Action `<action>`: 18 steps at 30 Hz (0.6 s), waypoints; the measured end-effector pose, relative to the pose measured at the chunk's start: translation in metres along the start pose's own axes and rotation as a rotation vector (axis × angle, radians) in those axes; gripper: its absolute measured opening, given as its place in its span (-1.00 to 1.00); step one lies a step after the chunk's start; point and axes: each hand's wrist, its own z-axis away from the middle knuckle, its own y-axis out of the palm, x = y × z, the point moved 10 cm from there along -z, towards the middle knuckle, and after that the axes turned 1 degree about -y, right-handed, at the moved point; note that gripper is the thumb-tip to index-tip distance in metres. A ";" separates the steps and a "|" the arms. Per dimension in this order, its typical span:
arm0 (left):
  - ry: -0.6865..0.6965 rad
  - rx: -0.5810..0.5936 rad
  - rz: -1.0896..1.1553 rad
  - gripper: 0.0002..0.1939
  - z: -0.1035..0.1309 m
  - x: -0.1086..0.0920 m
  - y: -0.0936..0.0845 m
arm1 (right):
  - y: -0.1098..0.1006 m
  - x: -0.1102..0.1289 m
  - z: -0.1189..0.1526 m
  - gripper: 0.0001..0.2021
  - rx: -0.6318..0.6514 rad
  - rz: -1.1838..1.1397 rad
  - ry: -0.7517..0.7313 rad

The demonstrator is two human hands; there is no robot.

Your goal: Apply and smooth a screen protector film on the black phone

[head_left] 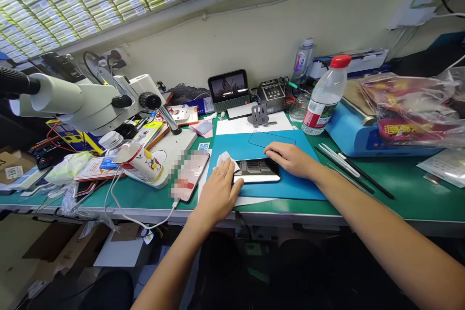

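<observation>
A dark, shiny phone [258,170] with a pale rim lies on a blue mat [232,143] in front of me. Its glossy face mirrors the surroundings. At its left end my left hand [219,188] presses a crumpled white tissue [224,157] under long, flat fingers, with the thumb near the phone's lower left edge. My right hand [290,157] grips the phone's upper right corner, fingers bent over the edge; the fingertips are partly hidden. A thin black outline frame [272,137] rests on the mat just beyond the phone.
Left of the mat lies a second phone [191,177] on a white cable, near a microscope [83,101] and paper cup [140,161]. Tweezers and thin tools [341,162] lie right, by a red-capped bottle [324,99] and blue machine [348,128]. Behind stands a small screen [228,88].
</observation>
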 end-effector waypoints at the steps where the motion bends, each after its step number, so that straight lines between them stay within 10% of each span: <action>1: -0.005 -0.008 -0.012 -0.36 0.006 0.002 0.000 | 0.001 0.001 0.000 -0.56 0.015 0.019 -0.008; 10: 0.031 -0.027 -0.010 -0.38 0.031 -0.006 0.000 | 0.005 0.000 0.030 -0.10 0.286 0.113 0.117; 18: 0.114 -0.023 0.040 -0.38 0.015 -0.037 0.001 | 0.007 -0.004 0.041 -0.23 0.214 0.069 0.155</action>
